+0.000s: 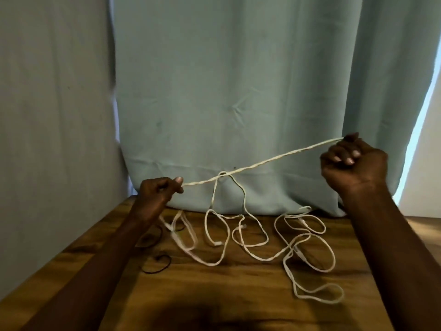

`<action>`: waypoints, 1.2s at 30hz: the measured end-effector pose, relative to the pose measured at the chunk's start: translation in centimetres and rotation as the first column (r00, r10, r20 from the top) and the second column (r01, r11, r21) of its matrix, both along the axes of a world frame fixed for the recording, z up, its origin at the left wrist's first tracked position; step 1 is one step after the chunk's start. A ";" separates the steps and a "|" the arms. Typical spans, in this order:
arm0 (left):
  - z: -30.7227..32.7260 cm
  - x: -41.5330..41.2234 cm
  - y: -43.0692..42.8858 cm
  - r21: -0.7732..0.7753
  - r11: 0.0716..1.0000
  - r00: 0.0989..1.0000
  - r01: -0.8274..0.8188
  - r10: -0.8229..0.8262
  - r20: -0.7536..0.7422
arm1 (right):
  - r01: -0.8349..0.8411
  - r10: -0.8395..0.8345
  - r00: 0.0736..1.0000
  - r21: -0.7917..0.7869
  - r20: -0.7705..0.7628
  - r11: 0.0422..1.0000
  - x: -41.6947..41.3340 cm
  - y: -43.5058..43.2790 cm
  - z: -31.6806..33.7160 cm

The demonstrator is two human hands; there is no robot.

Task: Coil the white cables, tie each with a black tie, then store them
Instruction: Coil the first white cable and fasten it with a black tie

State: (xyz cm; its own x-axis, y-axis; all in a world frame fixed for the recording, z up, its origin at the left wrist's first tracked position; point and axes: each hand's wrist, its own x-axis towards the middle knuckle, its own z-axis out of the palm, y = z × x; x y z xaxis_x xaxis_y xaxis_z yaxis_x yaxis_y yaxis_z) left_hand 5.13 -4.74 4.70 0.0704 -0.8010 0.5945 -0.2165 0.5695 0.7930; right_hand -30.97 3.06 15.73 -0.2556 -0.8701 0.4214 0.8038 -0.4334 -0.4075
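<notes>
Two grips clamp one white cable point(262, 162) taut, left hand point(156, 193) low, right hand point(354, 164) high (more cables point(290, 247) litter the table point(226, 290))

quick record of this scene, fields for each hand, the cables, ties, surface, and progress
left hand: pinches one end of the held cable
right hand: grips the other end, higher up
held cable: stretched taut between the hands above the table, strands hanging from its middle
loose cables: white, sprawled uncoiled on the table
black ties: lying on the table by the left forearm
table: wooden, against a blue curtain
progress: nothing coiled or tied yet
</notes>
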 end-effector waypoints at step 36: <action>-7.7 -4.5 -8.7 -0.200 0.868 0.866 -0.455 0.484 0.128 | -0.625 0.765 0.568 0.445 -0.305 0.641 13.2 -13.5 -20.8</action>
State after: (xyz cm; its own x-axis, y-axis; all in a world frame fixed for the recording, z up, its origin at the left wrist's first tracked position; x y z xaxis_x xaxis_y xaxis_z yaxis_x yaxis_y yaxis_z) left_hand 0.63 -13.42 -3.03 0.3014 -0.5926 0.7470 -0.6117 0.4807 0.6282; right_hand -17.77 -10.39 -5.11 0.6247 -0.7795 0.0457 0.5091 0.3622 -0.7808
